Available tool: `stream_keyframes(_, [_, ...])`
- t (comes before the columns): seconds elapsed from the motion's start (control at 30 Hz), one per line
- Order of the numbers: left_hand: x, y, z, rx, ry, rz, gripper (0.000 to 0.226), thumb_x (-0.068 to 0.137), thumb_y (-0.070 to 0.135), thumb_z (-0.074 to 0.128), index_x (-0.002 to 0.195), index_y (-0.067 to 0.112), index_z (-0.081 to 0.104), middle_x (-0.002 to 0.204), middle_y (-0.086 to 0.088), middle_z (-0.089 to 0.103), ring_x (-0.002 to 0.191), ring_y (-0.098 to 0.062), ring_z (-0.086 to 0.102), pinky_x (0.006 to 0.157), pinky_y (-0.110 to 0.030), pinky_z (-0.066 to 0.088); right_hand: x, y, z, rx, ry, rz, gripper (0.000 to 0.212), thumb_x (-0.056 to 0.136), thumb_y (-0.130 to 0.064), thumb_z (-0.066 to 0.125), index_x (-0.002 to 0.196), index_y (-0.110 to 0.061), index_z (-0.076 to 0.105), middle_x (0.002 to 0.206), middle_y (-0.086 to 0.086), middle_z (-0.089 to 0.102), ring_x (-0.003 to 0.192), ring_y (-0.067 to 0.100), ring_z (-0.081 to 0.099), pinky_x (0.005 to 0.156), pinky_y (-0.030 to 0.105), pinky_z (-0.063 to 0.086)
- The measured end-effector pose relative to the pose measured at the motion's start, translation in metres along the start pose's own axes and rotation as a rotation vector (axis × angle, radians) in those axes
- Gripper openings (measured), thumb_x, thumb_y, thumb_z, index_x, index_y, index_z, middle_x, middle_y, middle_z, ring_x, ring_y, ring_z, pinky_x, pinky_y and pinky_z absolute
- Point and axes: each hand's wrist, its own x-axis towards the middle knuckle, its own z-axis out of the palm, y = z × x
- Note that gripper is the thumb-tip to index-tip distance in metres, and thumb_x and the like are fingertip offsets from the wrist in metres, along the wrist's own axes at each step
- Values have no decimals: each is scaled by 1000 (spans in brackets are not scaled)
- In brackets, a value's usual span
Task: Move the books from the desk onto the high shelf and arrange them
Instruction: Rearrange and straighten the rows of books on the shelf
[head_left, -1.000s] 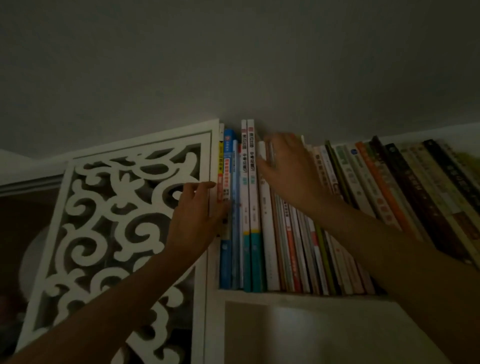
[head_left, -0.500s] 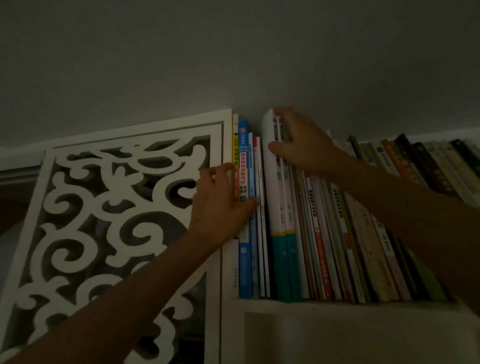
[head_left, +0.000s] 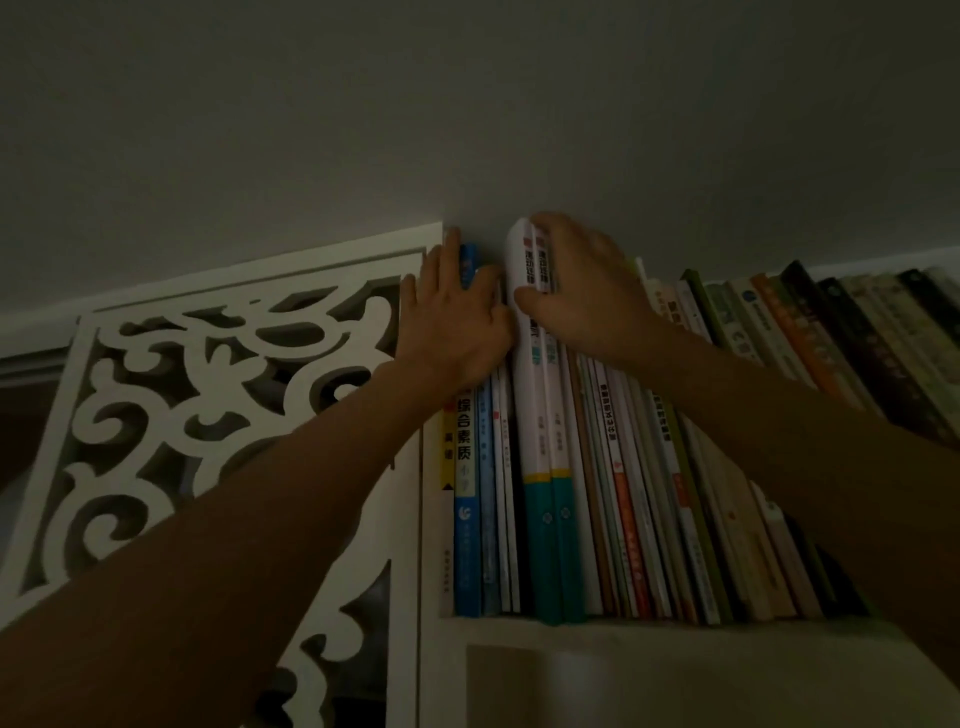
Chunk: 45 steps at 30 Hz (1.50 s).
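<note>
A: White-and-teal pair of books (head_left: 540, 415) now upright on the shelf (head_left: 675, 623), long axis 12-to-6, spines facing us. Leaned a sec ago.

B: Hands?

A: Right hand (head_left: 582, 296) grips their tops; left hand (head_left: 457, 322), at 9, flat on the blue book (head_left: 466, 519), moved up. Arranging nearly done, I'd say.

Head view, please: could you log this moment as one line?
left hand: presses blue book | right hand: grips two teal-and-white books | shelf: books upright

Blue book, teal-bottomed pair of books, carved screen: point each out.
blue book (head_left: 467, 540), head view, lower spine.
teal-bottomed pair of books (head_left: 553, 540), head view, teal band of the spines.
carved screen (head_left: 156, 415), head view, white scrollwork.
</note>
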Motion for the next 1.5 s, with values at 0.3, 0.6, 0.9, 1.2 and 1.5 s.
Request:
stream_keyframes(0.3, [1,-8,-19,-27,124,190,40,86,22,31,110,5,58,117,-13,54,115,-27,47,98,-34,27,-3,0,-5,-14,1,-16,64,89,-26,56,144,-12,26,141,11,39,129,26,34,101,28,27])
stream_keyframes(0.6, [9,8,-26,203,122,128,28,91,12,46,116,9,57,120,-12,52,113,-29,40,94,-31,28,-4,-2,-1,-39,9,3,65,88,-27,55,145,-14,26,146,11,33,134,27,27,110,33,20])
stream_keyframes(0.9, [-35,6,-46,-648,218,-22,47,95,17,48,140,16,32,117,11,41,107,-4,47,86,-16,42,-6,-2,7,-61,76,-21,62,87,-30,56,142,-14,32,141,11,41,129,29,35,107,35,23])
stream_keyframes(1.2, [-99,30,11,-188,213,-275,38,94,39,46,120,12,41,109,-4,52,89,-13,53,66,-25,44,-41,-5,9,61,154,12,65,87,-40,52,142,-11,31,141,11,41,136,28,27,113,45,22])
stream_keyframes(1.5, [-93,29,-32,-451,229,-265,20,91,30,53,104,19,43,99,3,52,76,-4,51,61,-14,42,-114,-12,20,-66,-3,5,78,82,-60,19,146,-18,27,153,2,26,144,19,12,114,35,-10])
